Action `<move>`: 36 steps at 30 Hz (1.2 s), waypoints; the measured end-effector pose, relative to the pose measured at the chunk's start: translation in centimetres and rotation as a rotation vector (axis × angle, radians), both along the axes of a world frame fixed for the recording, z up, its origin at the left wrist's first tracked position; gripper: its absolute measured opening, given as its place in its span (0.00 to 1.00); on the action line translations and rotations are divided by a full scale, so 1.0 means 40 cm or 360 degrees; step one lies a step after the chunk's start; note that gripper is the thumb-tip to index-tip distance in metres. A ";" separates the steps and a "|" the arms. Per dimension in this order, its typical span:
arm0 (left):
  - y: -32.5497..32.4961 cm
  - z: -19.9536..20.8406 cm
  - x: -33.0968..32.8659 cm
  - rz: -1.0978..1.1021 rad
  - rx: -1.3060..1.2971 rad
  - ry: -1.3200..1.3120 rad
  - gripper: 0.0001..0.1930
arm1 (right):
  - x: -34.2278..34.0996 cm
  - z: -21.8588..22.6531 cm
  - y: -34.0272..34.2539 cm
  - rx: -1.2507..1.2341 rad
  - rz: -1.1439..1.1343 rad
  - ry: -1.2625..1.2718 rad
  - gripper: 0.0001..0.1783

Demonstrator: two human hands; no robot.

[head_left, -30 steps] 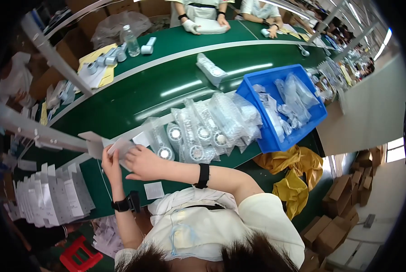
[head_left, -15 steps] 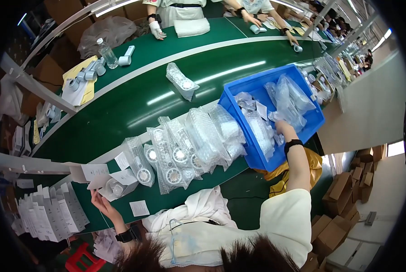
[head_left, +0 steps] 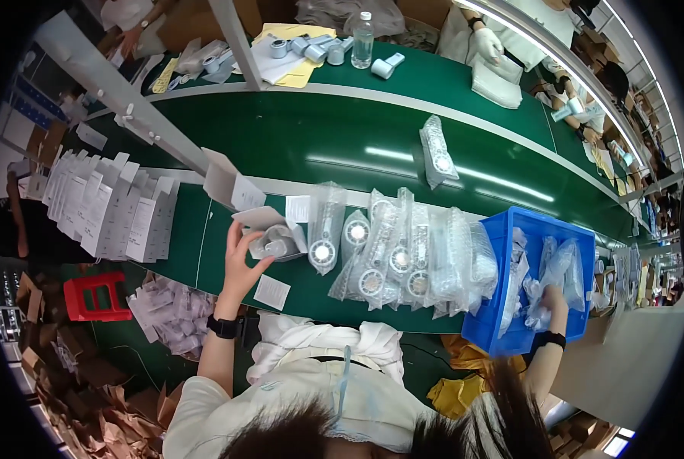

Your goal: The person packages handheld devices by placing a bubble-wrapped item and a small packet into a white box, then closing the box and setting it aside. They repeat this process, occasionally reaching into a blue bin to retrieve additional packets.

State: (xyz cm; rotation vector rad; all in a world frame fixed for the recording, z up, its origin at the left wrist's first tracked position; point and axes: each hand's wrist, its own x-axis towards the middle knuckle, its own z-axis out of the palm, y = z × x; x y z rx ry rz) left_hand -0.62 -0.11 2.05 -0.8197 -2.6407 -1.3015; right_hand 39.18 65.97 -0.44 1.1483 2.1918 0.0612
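Green tbl [head_left: 311, 297]: wht box [head_left: 262, 218] right of spread L fingers [head_left: 233, 236]; R fingers [head_left: 554, 297] unclear.

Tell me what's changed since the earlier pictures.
The right hand has moved away from the left hand, rightward into the blue bin, among clear plastic bags. The left hand's fingers, first closed on something white, are now spread at the open white box. The bubble-wrapped parts still lie in a row.
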 end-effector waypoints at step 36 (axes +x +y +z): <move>-0.172 -0.016 -0.261 0.0134 0.0498 0.0145 0.31 | -0.950 0.105 -1.212 -0.1170 0.1314 0.1952 0.31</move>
